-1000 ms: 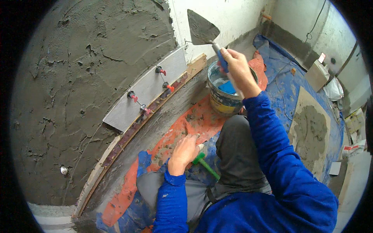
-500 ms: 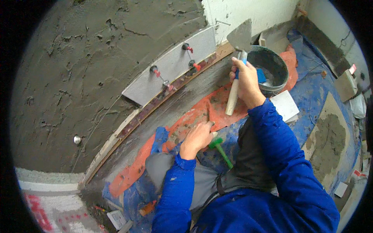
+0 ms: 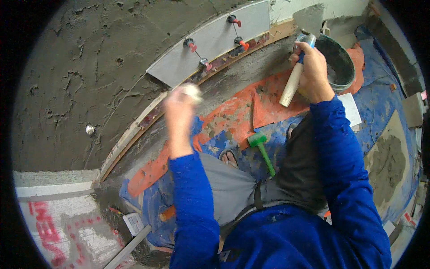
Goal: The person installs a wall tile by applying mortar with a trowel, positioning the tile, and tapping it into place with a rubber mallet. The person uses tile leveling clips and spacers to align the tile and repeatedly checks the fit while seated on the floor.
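The right hand has its fingers curled closed around the blue-and-pale handle of a grey metal trowel, beside the dark round bucket. Blade beyond the fingers, its long axis slants steeply: blade upper right, butt lower left. The left hand holds a small whitish rounded object near the grey rectangular tile; blur hides its finger spread.

One head-worn fisheye looks steeply down from close above the lap.
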### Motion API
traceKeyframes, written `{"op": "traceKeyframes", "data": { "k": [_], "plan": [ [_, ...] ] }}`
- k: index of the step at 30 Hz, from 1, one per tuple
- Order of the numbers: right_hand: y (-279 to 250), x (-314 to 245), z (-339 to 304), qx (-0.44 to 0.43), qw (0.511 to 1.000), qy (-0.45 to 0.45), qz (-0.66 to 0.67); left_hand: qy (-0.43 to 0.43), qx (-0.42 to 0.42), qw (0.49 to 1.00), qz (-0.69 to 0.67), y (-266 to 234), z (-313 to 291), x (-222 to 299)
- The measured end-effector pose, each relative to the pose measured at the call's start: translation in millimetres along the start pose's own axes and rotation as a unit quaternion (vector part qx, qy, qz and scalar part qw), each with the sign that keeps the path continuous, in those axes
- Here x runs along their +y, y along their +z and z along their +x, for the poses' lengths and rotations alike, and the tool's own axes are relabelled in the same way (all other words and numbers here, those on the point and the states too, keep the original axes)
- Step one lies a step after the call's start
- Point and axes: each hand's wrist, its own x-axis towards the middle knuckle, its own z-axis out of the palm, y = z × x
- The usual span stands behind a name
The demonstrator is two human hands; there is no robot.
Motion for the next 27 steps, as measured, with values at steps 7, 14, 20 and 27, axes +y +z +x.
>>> {"op": "traceKeyframes", "data": {
  "k": [7, 14, 20, 27],
  "plan": [
    [-5, -10, -5, -0.041, 0.999, 0.026, -0.003, -0.172, 0.203, 0.836, -0.48, -72, 84, -33],
    [-2, -9, -25, -0.043, 0.999, 0.016, -0.016, -0.125, 0.182, 0.807, -0.548, -68, 108, -56],
    [-4, -10, -25, -0.036, 0.998, -0.011, -0.053, -0.112, 0.2, 0.789, -0.57, -69, 109, -60],
    [-10, -12, -17, -0.033, 0.998, -0.012, -0.054, -0.066, 0.188, 0.777, -0.597, -73, 94, -45]
  ]
}}
